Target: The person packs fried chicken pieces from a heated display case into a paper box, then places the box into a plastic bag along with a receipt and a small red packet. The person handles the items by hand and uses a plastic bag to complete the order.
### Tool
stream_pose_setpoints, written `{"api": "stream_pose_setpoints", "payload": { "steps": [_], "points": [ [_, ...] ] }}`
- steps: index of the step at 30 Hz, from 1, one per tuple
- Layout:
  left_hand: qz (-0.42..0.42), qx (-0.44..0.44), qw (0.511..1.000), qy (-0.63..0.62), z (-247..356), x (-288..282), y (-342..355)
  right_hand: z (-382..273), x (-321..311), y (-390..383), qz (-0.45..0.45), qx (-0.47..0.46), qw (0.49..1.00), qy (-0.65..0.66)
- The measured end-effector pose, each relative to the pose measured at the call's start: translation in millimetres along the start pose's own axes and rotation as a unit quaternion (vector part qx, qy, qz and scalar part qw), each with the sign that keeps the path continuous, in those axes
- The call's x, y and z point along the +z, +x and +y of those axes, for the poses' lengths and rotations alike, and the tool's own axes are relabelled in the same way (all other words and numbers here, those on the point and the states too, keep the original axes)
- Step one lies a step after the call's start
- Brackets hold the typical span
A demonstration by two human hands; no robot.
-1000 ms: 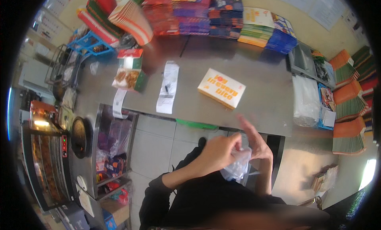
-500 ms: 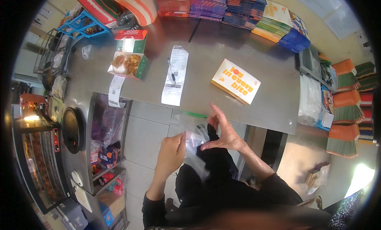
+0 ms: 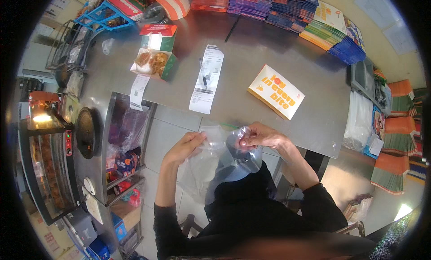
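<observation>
Clear plastic bag [image 3: 208,159] is what we've got strung between our two hands, up in the air just off the near edge of the counter, with floor and our black clothes showing through it. Our left hand [image 3: 190,145] pinches the film at its upper left, thumb against fingers, pretty narrow. Our right hand [image 3: 261,137] does the same over at the upper right, thumb and fingers closed on a bulging, shiny bit. Honestly, we can't tell if the bag's mouth is parted.

Past that we've got the steel counter [image 3: 242,76]. Nearest our right hand there's a shut white-and-yellow carton [image 3: 276,93], sitting at a slant. Left of it lies a long receipt [image 3: 213,62] with a pen [image 3: 204,82] resting on top, and further left an open red-and-green box [image 3: 169,68] with brown food [image 3: 159,61] inside. A second paper slip [image 3: 138,90] droops over the counter edge just below that box.

Further out, flat-packed cartons [image 3: 251,3] are piled along the back, with a blue crate [image 3: 105,16] at the left end. Off to our right we see a stack of plastic [image 3: 358,118] and some orange-and-green packs [image 3: 398,127]. Way over left: a round dark pan [image 3: 87,132] and a lit glass food cabinet [image 3: 50,170].
</observation>
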State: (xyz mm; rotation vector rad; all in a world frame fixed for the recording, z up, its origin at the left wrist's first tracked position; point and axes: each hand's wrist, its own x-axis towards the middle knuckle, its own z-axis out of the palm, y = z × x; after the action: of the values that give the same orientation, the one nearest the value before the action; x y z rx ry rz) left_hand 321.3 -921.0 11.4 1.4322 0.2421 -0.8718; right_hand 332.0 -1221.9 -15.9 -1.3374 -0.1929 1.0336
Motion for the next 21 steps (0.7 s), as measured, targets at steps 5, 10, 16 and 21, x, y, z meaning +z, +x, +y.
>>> {"api": "stream_pose_setpoints", "payload": {
  "steps": [5,10,16,21],
  "points": [
    [0.364,0.243,0.786,0.436,28,70,-16,-25,18,-23,0.127,0.016,0.991,-0.037],
    [0.234,0.248,0.922,0.185,39,168,-58,-43,64,-50,0.109,-0.012,0.966,0.235],
    [0.248,0.32,0.896,0.184,-75,134,-96,-21,43,-87,0.236,-0.19,0.869,-0.39],
    [0.394,0.102,0.886,0.223,-157,98,-50,6,-24,-41,0.46,-0.113,0.872,-0.125]
  ]
}}
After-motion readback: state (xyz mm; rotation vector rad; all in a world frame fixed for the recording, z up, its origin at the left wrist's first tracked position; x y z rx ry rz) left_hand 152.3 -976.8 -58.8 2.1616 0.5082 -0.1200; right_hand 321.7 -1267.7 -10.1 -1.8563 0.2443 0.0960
